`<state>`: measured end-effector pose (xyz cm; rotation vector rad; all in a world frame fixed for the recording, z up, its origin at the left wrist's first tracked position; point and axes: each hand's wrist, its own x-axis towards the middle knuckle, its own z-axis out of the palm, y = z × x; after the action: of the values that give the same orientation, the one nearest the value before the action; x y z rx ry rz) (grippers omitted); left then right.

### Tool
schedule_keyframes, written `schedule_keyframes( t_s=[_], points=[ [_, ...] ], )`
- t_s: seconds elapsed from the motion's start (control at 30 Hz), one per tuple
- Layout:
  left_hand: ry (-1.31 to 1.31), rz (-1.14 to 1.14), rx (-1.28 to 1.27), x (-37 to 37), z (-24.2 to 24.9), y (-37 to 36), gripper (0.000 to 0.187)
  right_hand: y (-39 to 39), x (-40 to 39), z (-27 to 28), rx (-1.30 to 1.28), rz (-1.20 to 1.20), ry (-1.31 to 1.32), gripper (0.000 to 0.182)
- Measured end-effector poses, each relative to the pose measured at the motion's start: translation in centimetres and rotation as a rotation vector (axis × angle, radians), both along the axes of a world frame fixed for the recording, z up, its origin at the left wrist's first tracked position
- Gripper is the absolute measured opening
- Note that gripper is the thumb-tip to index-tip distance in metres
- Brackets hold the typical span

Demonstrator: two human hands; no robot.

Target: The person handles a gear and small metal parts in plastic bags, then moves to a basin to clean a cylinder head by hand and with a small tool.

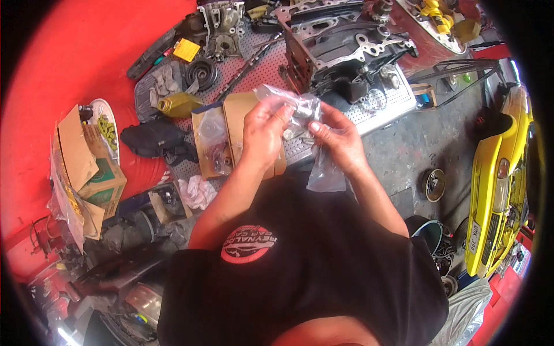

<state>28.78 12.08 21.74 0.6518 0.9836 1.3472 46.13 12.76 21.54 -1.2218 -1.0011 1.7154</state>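
Observation:
A clear plastic bag (328, 173) with small metal parts inside is held up in front of my chest. My left hand (264, 130) pinches its left side, thumb on top. On the other side my right hand (340, 138) grips the bag between thumb and fingers, and its loose end hangs below. The two hands are close together over the edge of the perforated metal table (369, 124). Just behind and left of my left hand lies an open cardboard box (234, 124) holding more bagged parts.
An engine block (346, 52) stands at the table's back. A shaft (248, 66), a pulley (202, 74) and a yellow-green bottle (180, 105) lie to the left. Cardboard (92, 173) leans at far left. A yellow car bumper (496, 184) stands at right.

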Motion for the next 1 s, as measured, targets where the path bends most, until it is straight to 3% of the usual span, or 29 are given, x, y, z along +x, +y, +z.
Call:
schedule_keyframes(
  t_s=[0.07,0.17,0.4,0.67,0.87,1.0],
  points=[
    [0.244,0.006,0.102,0.7,1.4,-0.3,0.021,0.0,-0.4,0.2,0.054,0.027,0.062,0.048],
    [0.271,0.011,0.150,1.1,2.3,-0.5,0.023,-0.1,-0.3,1.0,-0.020,0.016,0.111,0.045],
    [0.197,0.030,0.093,0.2,0.8,-0.7,0.025,-0.3,1.2,-1.6,-0.017,-0.004,0.114,0.048],
    [0.185,0.096,0.000,-2.8,-1.4,-2.0,0.029,0.5,2.9,-1.1,-0.166,-0.158,0.067,0.031],
    [0.159,0.090,-0.073,-3.4,-3.8,-4.7,0.024,1.1,3.3,-2.9,-0.099,-0.156,-0.040,0.043],
    [0.182,0.040,-0.104,-2.7,-5.2,-6.2,0.025,0.5,2.1,-1.1,-0.176,-0.059,-0.026,0.039]
  ],
)
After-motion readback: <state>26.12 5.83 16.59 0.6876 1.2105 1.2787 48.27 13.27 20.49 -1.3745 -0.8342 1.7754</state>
